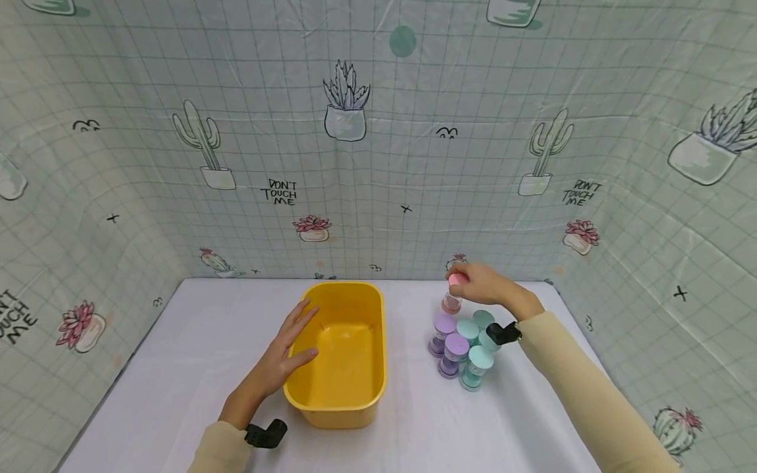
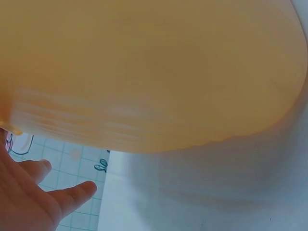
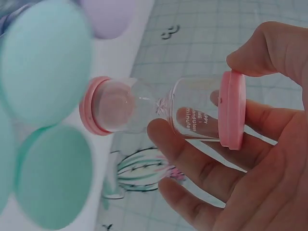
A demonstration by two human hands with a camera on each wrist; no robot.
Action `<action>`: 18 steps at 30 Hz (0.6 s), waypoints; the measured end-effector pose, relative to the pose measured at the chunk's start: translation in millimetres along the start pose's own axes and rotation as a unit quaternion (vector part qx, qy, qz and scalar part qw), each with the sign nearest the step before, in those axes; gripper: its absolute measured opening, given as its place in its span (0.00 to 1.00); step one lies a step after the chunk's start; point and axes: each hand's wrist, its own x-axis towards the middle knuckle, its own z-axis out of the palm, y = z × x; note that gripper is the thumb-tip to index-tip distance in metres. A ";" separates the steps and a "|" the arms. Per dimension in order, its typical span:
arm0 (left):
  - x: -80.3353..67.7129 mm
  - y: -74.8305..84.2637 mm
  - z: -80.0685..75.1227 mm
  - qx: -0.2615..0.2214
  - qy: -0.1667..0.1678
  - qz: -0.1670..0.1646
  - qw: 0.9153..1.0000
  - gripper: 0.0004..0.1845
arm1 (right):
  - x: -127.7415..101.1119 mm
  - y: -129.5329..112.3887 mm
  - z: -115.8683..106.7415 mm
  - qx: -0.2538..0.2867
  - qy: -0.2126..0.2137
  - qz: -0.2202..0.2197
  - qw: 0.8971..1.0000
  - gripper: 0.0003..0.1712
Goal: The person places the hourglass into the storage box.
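Observation:
My right hand [image 1: 486,284] grips a pink-capped sand timer [image 3: 232,110] by its upper cap, thumb on one side and fingers on the other. Pink sand sits in the timer's lower bulb, and printed lettering shows on the glass. Close by, on the near side of that hand, stand two purple sand timers [image 1: 456,345] and several teal sand timers [image 1: 480,357], bunched upright. With fingers spread, my left hand [image 1: 273,361] lies at the left rim of a yellow plastic tub [image 1: 380,368]. The left wrist view shows the tub's outer wall [image 2: 159,72] filling most of the frame.
The table [image 1: 195,368] has a white cover. A grid-patterned cloth [image 1: 402,164] with cactus drawings hangs behind the table and along both sides. The tub's inside shows only its bare yellow floor.

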 end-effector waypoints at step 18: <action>-2.2 -1.1 1.5 -0.005 0.008 0.014 1.000 0.38 | 23.5 -117.3 -8.2 0.040 0.026 -0.100 0.994 0.27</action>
